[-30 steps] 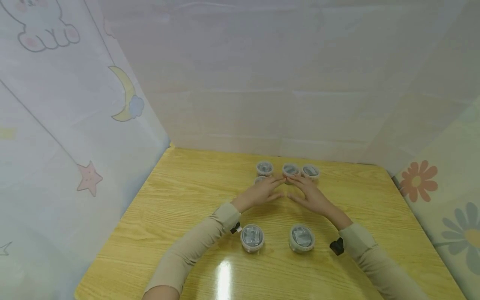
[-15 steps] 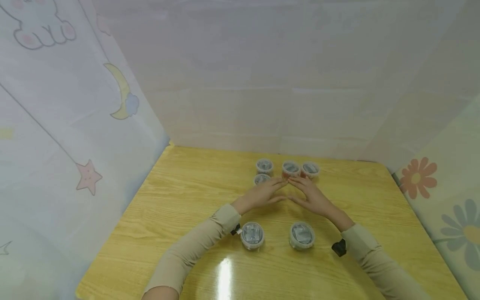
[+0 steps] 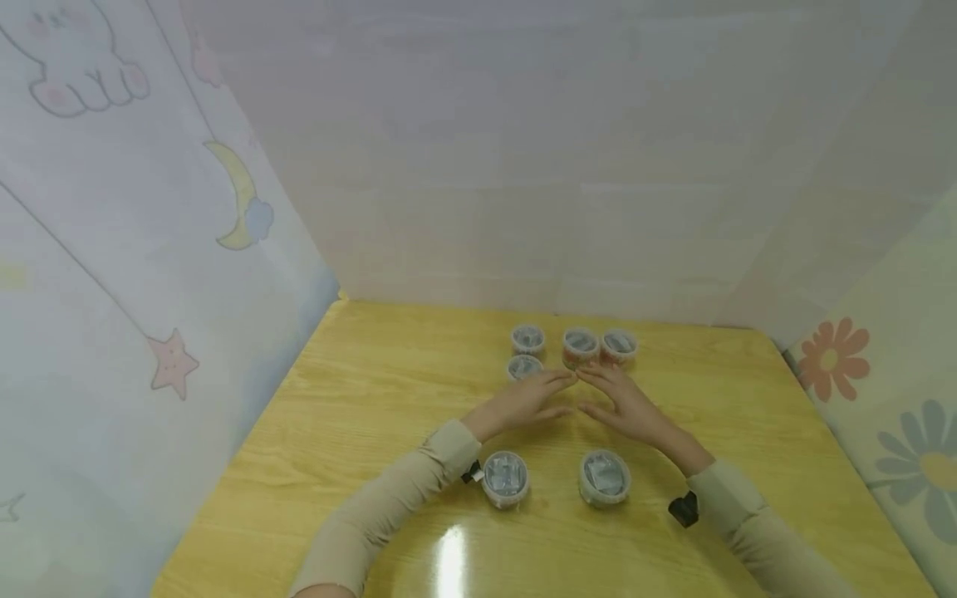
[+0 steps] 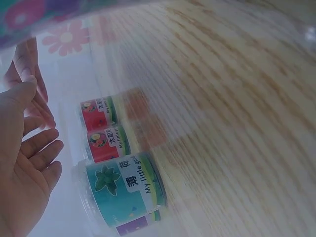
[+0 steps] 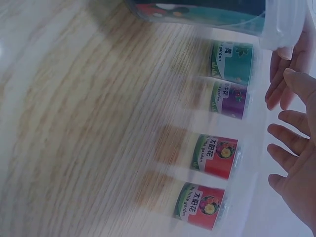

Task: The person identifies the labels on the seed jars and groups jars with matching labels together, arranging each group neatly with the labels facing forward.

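Note:
My left hand (image 3: 516, 403) and right hand (image 3: 626, 405) hover over the middle of the table, fingers extended and fingertips meeting in a peak. Neither holds anything. Just beyond the fingertips stand two clear-lidded tubs with red labels, the left one (image 3: 580, 347) beside the right one (image 3: 619, 345). A teal-labelled tub (image 4: 126, 187) is close to my left hand, with a purple-labelled tub (image 5: 229, 99) behind it. Nearer to me, between my forearms, are a left front tub (image 3: 505, 479) and a right front tub (image 3: 605, 477). Foil-like packets show through the lids.
The wood-grain table (image 3: 389, 365) meets a pale back sheet (image 3: 478, 166) at its far edge. Printed sheets with a moon (image 3: 238, 195) and a red flower (image 3: 833, 359) flank it. A black wrist device (image 3: 684, 509) hangs at the right sleeve.
Both hands have drawn back slightly toward me, so their fingertips cover less of the red-labelled tubs, and the tub by the left hand shows more. The tubs have stayed in place.

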`<control>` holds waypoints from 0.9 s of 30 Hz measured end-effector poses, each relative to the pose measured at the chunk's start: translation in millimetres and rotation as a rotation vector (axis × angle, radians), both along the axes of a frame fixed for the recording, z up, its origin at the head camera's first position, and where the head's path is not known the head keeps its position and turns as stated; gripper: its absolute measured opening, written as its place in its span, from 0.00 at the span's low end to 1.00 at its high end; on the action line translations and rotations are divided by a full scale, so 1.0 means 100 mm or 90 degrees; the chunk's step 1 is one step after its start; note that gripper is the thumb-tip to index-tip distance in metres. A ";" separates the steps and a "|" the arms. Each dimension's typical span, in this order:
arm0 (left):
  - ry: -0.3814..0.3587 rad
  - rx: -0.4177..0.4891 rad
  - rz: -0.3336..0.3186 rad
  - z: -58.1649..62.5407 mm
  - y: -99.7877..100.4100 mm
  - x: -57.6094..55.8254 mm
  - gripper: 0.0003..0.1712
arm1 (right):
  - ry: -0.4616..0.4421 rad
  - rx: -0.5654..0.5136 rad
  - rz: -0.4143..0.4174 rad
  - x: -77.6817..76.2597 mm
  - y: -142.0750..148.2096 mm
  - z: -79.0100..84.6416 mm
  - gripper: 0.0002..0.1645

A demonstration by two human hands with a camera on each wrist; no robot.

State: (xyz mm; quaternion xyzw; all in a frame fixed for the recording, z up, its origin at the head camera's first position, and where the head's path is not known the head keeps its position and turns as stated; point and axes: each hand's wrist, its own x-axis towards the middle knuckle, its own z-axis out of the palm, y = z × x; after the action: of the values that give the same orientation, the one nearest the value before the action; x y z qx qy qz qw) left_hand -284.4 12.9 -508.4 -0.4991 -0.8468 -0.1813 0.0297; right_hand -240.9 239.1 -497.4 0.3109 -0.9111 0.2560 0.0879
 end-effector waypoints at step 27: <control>-0.003 -0.038 -0.002 0.00 0.03 0.07 0.35 | 0.027 -0.010 0.001 0.18 0.05 -0.03 0.31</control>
State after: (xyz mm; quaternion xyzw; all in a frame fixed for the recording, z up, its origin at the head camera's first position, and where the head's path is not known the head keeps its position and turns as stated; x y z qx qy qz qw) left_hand -277.5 15.7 -508.9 -0.5009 -0.8510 -0.1574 0.0125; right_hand -223.3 244.2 -499.9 0.3162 -0.9067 0.2566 0.1097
